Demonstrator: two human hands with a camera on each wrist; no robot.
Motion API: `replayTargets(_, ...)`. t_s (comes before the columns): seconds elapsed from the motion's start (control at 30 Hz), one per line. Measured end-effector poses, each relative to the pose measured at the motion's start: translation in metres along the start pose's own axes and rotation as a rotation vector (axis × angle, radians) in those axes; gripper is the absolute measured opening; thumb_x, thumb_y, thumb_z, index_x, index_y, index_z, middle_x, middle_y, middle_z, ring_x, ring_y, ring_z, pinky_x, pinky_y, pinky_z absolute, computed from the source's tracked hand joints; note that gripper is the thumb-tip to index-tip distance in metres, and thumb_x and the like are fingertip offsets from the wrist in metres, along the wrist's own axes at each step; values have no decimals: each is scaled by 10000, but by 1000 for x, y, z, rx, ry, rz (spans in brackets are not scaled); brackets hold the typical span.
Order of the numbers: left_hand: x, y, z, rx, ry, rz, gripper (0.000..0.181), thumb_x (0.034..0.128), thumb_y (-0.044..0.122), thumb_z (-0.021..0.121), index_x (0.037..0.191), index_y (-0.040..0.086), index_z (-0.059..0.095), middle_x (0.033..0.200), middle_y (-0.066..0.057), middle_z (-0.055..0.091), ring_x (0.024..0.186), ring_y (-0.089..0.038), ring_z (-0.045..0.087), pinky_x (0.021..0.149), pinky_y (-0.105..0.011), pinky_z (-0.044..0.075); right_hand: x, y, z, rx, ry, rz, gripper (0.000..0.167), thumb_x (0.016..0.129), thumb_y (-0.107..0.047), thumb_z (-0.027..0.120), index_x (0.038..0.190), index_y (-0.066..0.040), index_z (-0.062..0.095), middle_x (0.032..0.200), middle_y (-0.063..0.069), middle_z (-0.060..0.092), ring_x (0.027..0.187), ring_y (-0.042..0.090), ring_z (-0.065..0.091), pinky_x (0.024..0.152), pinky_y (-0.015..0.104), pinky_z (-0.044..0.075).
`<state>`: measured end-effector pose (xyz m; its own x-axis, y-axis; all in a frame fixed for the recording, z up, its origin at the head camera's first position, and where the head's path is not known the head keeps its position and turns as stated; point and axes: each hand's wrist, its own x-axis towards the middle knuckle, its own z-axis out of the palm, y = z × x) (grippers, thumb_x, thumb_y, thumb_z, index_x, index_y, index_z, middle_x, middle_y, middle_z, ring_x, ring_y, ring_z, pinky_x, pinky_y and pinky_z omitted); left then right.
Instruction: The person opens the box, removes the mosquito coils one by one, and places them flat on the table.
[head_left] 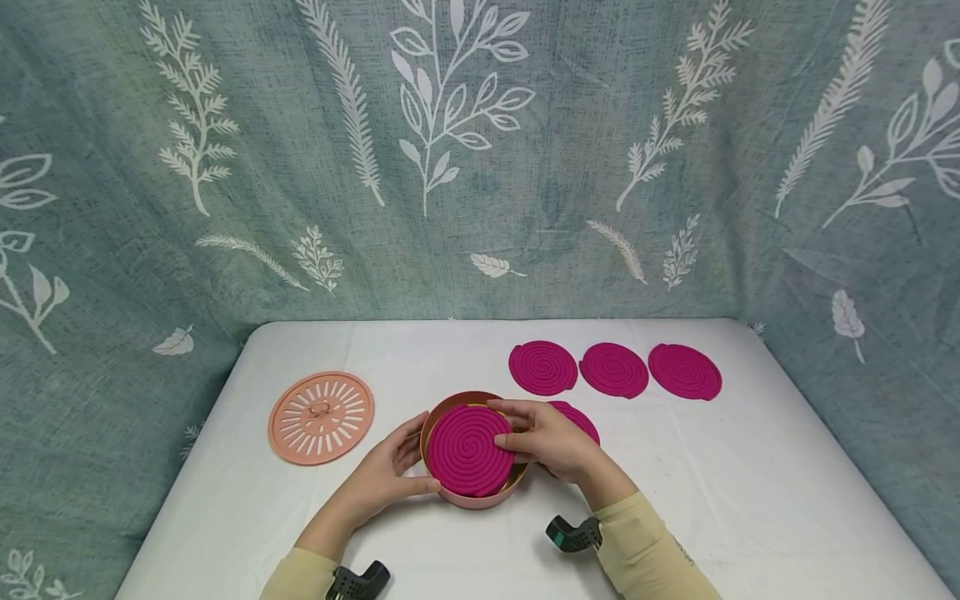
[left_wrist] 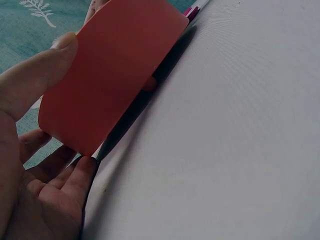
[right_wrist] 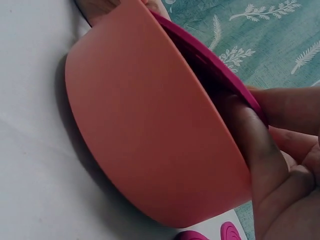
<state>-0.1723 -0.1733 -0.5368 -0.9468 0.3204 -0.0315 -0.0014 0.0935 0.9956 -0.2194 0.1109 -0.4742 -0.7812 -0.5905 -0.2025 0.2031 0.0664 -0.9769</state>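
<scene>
Watching right hand (head_left: 544, 435) pinch magenta spiral coaster (head_left: 467, 454), tilted in mouth of round pink container (head_left: 477, 502); left hand (head_left: 382, 473) grips container's side. I judge coaster transfer in hand, in or out unclear; next move calls for braced container.

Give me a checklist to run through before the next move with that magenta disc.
1. Left hand steadying the round container: ok, it grips the side.
2. Right hand holding the magenta disc: ok, it pinches the edge.
3. Disc level with the container's rim: not ok, the edge by the right hand is raised above it.
4. Slotted lid out of the way: ok, it lies apart on the left.
5. Container's floor free beneath the disc: cannot tell, the disc hides it.
</scene>
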Motion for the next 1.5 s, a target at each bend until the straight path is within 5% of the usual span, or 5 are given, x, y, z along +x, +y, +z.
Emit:
replayTargets(0.7,1,1,0,-5,-8,10,1056,670,186,934,1537,232,332,1536,-5,374,1412,-156,346,1105,-191,360,-5,0,-6,26,127,-32,607,917,-43,696,1474,-109,465,1289,204,596,1015,291,680,848,429,604)
replayTargets(1.5,0,1,0,0,-13,14,1053,684,206,928,1544,214,320,1527,-41,384,1411,-199,358,1098,-211,383,-30,7,-30,47,256,-72,644,928,-55,684,1507,-91,404,1298,217,577,1023,262,677,870,401,598)
